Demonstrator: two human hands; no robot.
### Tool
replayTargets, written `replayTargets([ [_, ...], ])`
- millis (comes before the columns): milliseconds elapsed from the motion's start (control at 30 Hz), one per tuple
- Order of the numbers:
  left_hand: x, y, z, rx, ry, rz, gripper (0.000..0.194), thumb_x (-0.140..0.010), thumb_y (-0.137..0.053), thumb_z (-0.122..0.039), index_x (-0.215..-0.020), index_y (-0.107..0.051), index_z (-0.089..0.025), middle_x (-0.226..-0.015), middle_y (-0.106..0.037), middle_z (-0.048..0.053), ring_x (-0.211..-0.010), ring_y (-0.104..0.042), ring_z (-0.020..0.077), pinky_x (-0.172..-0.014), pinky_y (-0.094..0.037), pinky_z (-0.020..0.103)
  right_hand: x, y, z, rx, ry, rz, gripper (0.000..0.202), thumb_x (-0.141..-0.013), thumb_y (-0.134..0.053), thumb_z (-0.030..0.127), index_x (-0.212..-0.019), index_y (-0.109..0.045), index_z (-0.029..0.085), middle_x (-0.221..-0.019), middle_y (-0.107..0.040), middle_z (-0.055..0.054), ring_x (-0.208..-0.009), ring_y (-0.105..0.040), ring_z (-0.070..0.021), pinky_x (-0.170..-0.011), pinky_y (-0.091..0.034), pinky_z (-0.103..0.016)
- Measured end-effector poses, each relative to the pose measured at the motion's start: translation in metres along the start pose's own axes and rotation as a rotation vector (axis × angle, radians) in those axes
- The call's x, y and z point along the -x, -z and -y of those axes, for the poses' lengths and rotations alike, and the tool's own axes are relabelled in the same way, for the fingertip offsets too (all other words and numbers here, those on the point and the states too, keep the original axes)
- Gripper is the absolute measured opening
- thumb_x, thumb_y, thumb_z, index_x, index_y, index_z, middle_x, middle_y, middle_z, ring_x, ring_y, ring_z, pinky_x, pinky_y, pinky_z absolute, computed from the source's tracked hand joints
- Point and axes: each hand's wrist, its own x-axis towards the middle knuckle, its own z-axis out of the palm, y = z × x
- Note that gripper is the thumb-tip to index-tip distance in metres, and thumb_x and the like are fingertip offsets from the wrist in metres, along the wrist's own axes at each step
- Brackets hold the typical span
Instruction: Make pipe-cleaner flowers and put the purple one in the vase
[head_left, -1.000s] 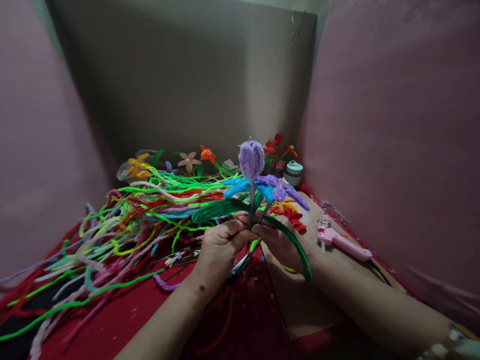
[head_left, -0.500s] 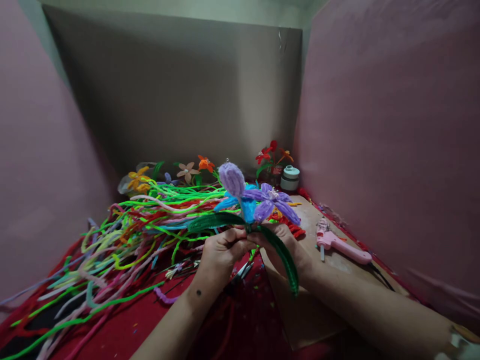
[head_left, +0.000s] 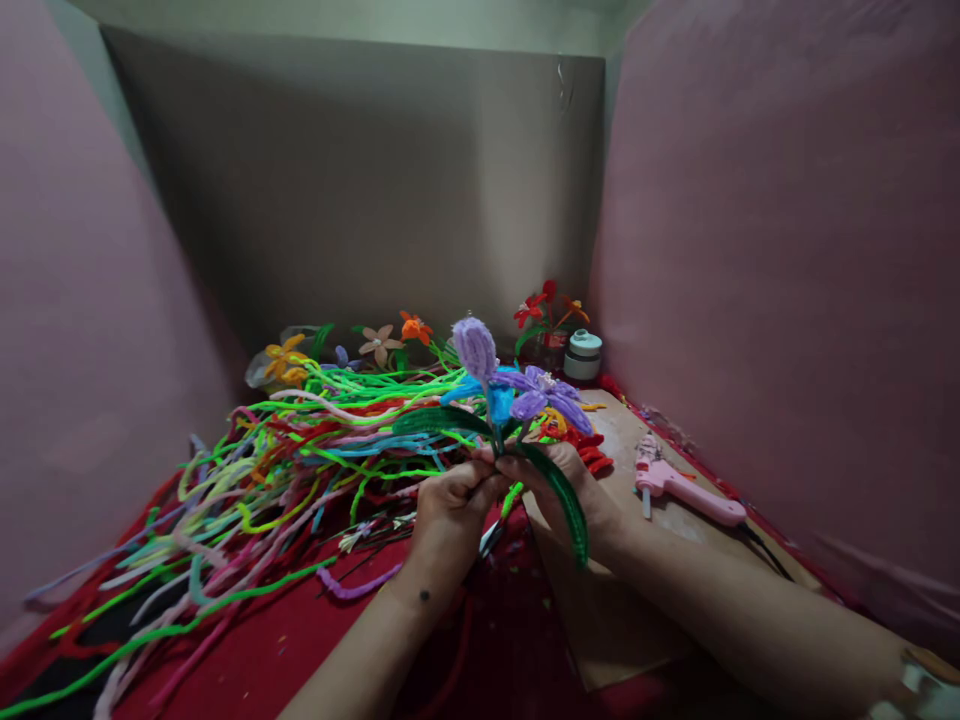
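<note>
Flowers (head_left: 501,403) rose above the left hand (head_left: 450,505) and right hand (head_left: 546,497), both pinched closed on the stems (head_left: 497,440); a glue gun (head_left: 690,490) lay to the hands' right.

A red cloth (head_left: 277,650) carries a brown board (head_left: 630,620). Left of the board spreads a heap of chenille stems (head_left: 337,410); scissors (head_left: 491,538) lie near the board's left edge, a curved purple chenille stem (head_left: 352,592) farther left.
</note>
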Motion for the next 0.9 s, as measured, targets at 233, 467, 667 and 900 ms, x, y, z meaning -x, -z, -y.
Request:
replayTargets([
  [233, 0.002, 0.003, -0.001, -0.070, -0.048, -0.029, 0.024, -0.071, -0.064, -0.031, -0.055, -0.062, -0.015, -0.055, -0.047, -0.004, -0.055, -0.041, 0.0092, -0.054, -0.036, 0.019, 0.002, 0.002, 0.008, 0.125, 0.061, 0.068, 0.008, -0.071, -0.068, 0.026, -0.077, -0.073, 0.022, -0.071, -0.067, 0.000, -0.066, -0.059, -0.0153, -0.069, -0.047, -0.029],
  [467, 0.000, 0.003, -0.009, -0.031, -0.021, 0.003, 0.014, -0.067, -0.066, -0.026, -0.058, -0.068, -0.016, -0.057, -0.055, -0.004, -0.057, -0.046, 0.0107, -0.059, -0.040, 0.021, 0.001, -0.003, 0.005, -0.042, 0.023, 0.026, 0.004, -0.069, -0.069, 0.024, -0.072, -0.071, 0.022, -0.070, -0.067, 0.000, -0.067, -0.061, -0.0174, -0.074, -0.048, -0.033],
  [667, -0.003, 0.000, -0.015, 0.203, 0.178, 0.085, 0.018, -0.058, -0.074, -0.034, -0.061, -0.070, -0.016, -0.051, -0.055, -0.003, -0.050, -0.044, 0.0091, -0.051, -0.038, 0.021, 0.002, -0.005, 0.008, -0.049, -0.043, 0.081, 0.008, -0.069, -0.069, 0.028, -0.073, -0.070, 0.022, -0.066, -0.064, 0.000, -0.067, -0.059, -0.0172, -0.061, -0.048, -0.029],
  [900, -0.003, 0.006, -0.026, 0.223, 0.211, 0.180, 0.019, -0.056, -0.075, -0.032, -0.053, -0.066, -0.016, -0.042, -0.048, -0.005, -0.041, -0.037, 0.0062, -0.043, -0.031, 0.020, 0.004, -0.012, 0.022, -0.047, -0.138, 0.087, 0.014, -0.064, -0.071, 0.032, -0.066, -0.068, 0.019, -0.060, -0.061, -0.003, -0.062, -0.057, -0.0179, -0.051, -0.045, -0.027],
])
